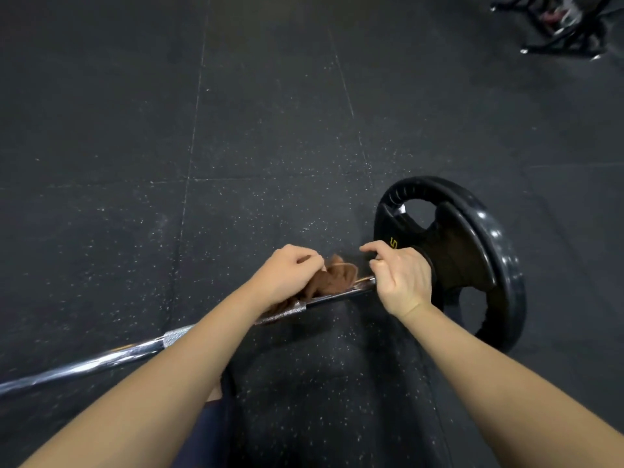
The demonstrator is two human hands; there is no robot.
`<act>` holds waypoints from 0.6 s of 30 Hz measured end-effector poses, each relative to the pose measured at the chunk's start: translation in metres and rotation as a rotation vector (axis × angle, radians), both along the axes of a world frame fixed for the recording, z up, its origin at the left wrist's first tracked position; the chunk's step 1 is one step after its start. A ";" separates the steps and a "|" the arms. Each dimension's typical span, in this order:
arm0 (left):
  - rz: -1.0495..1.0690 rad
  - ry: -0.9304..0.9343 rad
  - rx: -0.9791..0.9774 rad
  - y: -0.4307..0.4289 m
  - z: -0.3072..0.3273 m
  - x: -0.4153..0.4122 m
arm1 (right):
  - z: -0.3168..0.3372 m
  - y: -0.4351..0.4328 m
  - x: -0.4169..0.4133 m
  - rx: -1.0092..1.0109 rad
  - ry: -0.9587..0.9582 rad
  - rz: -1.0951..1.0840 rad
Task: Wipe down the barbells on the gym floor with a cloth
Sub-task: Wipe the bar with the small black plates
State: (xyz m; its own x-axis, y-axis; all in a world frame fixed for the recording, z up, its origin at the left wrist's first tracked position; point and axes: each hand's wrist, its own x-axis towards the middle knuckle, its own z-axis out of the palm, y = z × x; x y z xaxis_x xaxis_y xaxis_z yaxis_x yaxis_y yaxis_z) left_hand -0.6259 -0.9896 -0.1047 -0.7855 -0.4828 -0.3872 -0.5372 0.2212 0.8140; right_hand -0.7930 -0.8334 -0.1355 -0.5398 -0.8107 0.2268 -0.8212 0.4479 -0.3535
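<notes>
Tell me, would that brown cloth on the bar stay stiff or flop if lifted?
Probably floppy: the brown cloth bunches in folds over the bar. Likely light too, since the left hand seems to hold it by a mere pinch.

On rubber floor (270,113), barbell shaft (101,358) runs left to right; weight plate (499,251) on its right end; cloth (332,278) on shaft just left of plate; equipment frame (567,25) far behind, right
</notes>
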 end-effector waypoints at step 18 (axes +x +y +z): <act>-0.065 -0.089 -0.236 -0.010 -0.018 0.004 | -0.002 0.001 0.000 0.023 0.005 -0.038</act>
State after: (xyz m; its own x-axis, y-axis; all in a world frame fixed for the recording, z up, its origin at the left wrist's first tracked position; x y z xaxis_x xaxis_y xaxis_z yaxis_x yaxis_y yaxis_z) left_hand -0.6217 -0.9996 -0.1231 -0.7856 -0.5179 -0.3386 -0.5830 0.4360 0.6856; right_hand -0.7934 -0.8328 -0.1376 -0.5690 -0.7948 0.2111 -0.8053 0.4864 -0.3390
